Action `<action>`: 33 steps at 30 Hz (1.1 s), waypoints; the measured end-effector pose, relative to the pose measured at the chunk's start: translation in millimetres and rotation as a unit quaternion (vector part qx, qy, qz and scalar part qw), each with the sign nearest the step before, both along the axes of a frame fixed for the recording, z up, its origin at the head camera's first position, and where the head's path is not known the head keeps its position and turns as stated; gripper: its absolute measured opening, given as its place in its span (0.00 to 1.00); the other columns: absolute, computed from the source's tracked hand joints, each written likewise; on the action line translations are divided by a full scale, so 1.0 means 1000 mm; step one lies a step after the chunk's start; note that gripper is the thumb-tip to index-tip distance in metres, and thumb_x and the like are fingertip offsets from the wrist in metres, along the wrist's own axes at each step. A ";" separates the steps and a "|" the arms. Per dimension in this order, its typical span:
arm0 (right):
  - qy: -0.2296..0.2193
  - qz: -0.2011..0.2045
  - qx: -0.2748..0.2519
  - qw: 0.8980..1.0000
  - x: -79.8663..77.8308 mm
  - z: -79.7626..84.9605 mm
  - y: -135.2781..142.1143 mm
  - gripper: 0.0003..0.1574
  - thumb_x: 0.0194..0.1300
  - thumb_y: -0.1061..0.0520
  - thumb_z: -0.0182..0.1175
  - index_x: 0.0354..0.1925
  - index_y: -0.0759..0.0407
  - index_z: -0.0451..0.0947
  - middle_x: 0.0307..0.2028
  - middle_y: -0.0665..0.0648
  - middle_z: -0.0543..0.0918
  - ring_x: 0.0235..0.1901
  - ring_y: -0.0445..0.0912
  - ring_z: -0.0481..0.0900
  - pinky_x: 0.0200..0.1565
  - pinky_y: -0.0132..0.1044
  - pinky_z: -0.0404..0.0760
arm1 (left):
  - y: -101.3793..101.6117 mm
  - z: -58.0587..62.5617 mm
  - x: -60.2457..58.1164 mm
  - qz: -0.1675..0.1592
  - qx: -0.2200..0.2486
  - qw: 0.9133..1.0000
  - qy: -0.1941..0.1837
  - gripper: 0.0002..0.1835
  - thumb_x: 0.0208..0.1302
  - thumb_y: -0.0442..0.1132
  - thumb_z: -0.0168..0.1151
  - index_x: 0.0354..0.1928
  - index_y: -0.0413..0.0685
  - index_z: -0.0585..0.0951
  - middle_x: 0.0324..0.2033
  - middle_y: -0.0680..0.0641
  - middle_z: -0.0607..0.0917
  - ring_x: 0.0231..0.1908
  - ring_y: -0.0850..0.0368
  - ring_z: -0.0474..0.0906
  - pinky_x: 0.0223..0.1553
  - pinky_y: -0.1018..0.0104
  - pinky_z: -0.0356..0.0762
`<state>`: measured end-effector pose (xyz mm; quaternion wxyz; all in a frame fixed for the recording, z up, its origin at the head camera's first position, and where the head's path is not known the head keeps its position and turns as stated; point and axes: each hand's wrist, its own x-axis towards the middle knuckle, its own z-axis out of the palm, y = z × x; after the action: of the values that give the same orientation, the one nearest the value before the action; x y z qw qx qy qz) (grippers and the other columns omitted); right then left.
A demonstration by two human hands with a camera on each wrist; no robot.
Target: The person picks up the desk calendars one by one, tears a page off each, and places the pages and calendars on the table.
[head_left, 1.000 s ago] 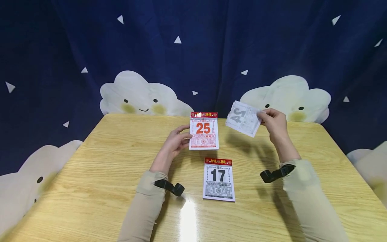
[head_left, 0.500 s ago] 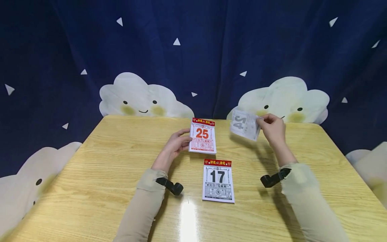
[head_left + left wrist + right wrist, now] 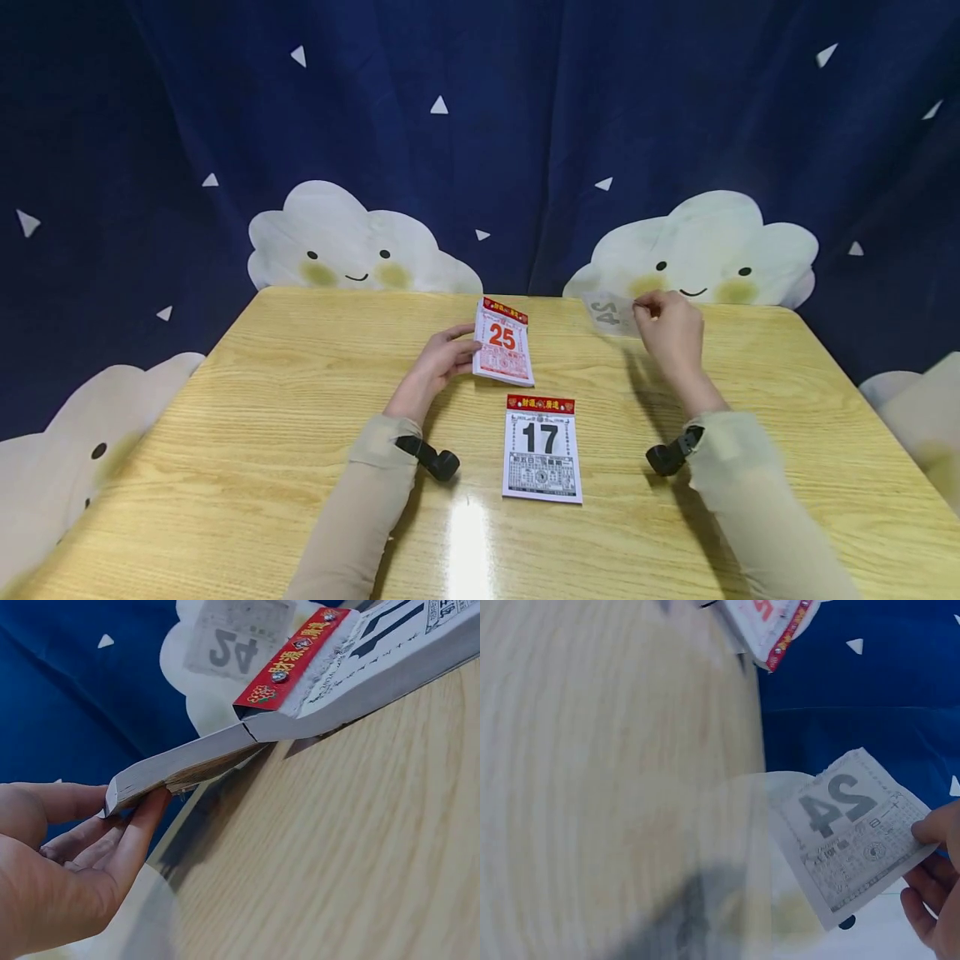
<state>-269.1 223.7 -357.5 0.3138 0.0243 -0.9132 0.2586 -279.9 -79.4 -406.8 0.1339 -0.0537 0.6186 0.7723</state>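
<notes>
My left hand (image 3: 438, 362) grips the left edge of a tear-off calendar (image 3: 502, 342) with a red header and a red 25. Seen in the left wrist view, this pad (image 3: 187, 754) is raised and tilted, with thumb and fingers on either side of its edge. My right hand (image 3: 675, 333) pinches a loose calendar page (image 3: 606, 312) by one side. Thin and see-through, the page (image 3: 847, 832) shows a mirrored 24 in the right wrist view. A second tear-off calendar (image 3: 542, 450), with a black 17, lies flat on the table nearer to me.
The light wooden table (image 3: 300, 467) ends at a dark blue curtain (image 3: 480, 125) printed with clouds and white triangles. Each wrist wears a black camera strap. Glare (image 3: 468, 550) shines on the table's near part.
The 25 calendar has come down slightly and turned a little on its side in my left hand. My right hand has swung the 24 page backward, lower and more edge-on.
</notes>
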 end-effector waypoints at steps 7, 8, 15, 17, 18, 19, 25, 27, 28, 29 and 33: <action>0.031 0.017 0.129 0.991 0.004 -0.015 -0.006 0.07 0.50 0.61 0.54 0.23 0.61 0.78 0.21 0.58 0.75 0.20 0.53 0.72 0.22 0.47 0.70 | 0.004 -0.004 -0.002 -0.011 -0.058 0.998 0.014 0.23 0.55 0.28 0.52 0.55 0.41 0.66 0.36 0.37 0.78 0.27 0.56 0.77 0.35 0.61 0.76; 0.038 0.021 0.146 0.988 0.004 -0.017 -0.007 0.07 0.50 0.62 0.54 0.23 0.61 0.78 0.20 0.58 0.75 0.19 0.53 0.72 0.21 0.47 0.70 | 0.004 -0.004 -0.002 -0.009 -0.068 0.998 0.012 0.23 0.55 0.28 0.52 0.55 0.41 0.67 0.36 0.37 0.78 0.27 0.56 0.77 0.35 0.62 0.76; 0.032 0.050 0.195 0.979 0.005 -0.028 -0.015 0.04 0.44 0.62 0.57 0.21 0.61 0.77 0.18 0.57 0.74 0.17 0.54 0.71 0.18 0.46 0.68 | 0.007 -0.002 -0.004 0.006 -0.169 0.985 0.018 0.22 0.52 0.29 0.57 0.52 0.41 0.71 0.33 0.41 0.76 0.24 0.57 0.75 0.30 0.65 0.77; 0.002 0.051 0.203 0.978 0.006 -0.029 -0.018 0.04 0.44 0.61 0.57 0.23 0.60 0.78 0.20 0.56 0.75 0.18 0.54 0.72 0.19 0.46 0.68 | 0.008 0.000 -0.004 0.013 -0.188 0.982 0.026 0.21 0.51 0.29 0.57 0.51 0.40 0.72 0.33 0.41 0.76 0.24 0.58 0.75 0.31 0.64 0.77; -0.015 0.051 0.206 0.977 0.007 -0.029 -0.020 0.05 0.44 0.60 0.57 0.24 0.60 0.78 0.20 0.56 0.75 0.19 0.54 0.72 0.19 0.46 0.68 | 0.009 0.001 -0.004 0.017 -0.196 0.980 0.029 0.20 0.51 0.29 0.57 0.50 0.39 0.72 0.33 0.40 0.76 0.24 0.58 0.74 0.31 0.64 0.77; -0.033 0.052 0.211 0.976 0.008 -0.029 -0.022 0.06 0.44 0.60 0.57 0.25 0.59 0.78 0.21 0.56 0.75 0.19 0.53 0.72 0.19 0.46 0.68 | 0.009 0.002 -0.004 0.020 -0.201 0.979 0.031 0.20 0.51 0.28 0.57 0.49 0.38 0.72 0.34 0.40 0.76 0.24 0.57 0.74 0.32 0.63 0.77; -0.143 0.061 0.232 0.960 0.010 -0.029 -0.032 0.08 0.45 0.55 0.57 0.27 0.57 0.78 0.23 0.54 0.76 0.20 0.50 0.72 0.18 0.43 0.67 | 0.012 0.005 -0.003 0.017 -0.195 0.980 0.024 0.18 0.51 0.27 0.55 0.48 0.32 0.72 0.37 0.35 0.77 0.28 0.53 0.76 0.36 0.60 0.76; -0.187 0.069 0.231 0.952 0.010 -0.029 -0.034 0.08 0.46 0.54 0.57 0.27 0.56 0.77 0.24 0.54 0.77 0.21 0.50 0.73 0.18 0.42 0.67 | 0.013 0.005 -0.002 0.014 -0.197 0.980 0.022 0.18 0.52 0.27 0.54 0.47 0.32 0.72 0.36 0.35 0.77 0.29 0.53 0.76 0.37 0.59 0.76; -0.208 0.072 0.231 0.948 0.010 -0.029 -0.035 0.08 0.46 0.53 0.57 0.27 0.55 0.77 0.24 0.54 0.78 0.21 0.49 0.73 0.17 0.42 0.67 | 0.014 0.005 -0.002 0.013 -0.199 0.980 0.022 0.17 0.52 0.28 0.54 0.47 0.32 0.72 0.36 0.35 0.78 0.28 0.53 0.76 0.37 0.60 0.76; -0.226 0.075 0.232 0.943 0.010 -0.029 -0.036 0.09 0.46 0.52 0.57 0.27 0.54 0.77 0.24 0.54 0.78 0.22 0.49 0.73 0.17 0.41 0.67 | 0.014 0.004 -0.001 0.012 -0.200 0.980 0.021 0.17 0.52 0.28 0.54 0.47 0.31 0.72 0.36 0.35 0.78 0.28 0.53 0.76 0.37 0.60 0.76; -0.269 0.093 0.230 0.931 0.009 -0.032 -0.040 0.10 0.46 0.48 0.58 0.25 0.52 0.75 0.24 0.53 0.78 0.23 0.48 0.73 0.17 0.40 0.66 | 0.015 0.004 -0.001 0.007 -0.197 0.980 0.015 0.18 0.52 0.28 0.55 0.47 0.31 0.72 0.37 0.35 0.77 0.29 0.53 0.76 0.37 0.61 0.76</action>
<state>-259.8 184.0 -389.2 0.0171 0.1108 -0.9915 0.0664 -280.4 -63.9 -403.0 0.1058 -0.0716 0.7600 0.6372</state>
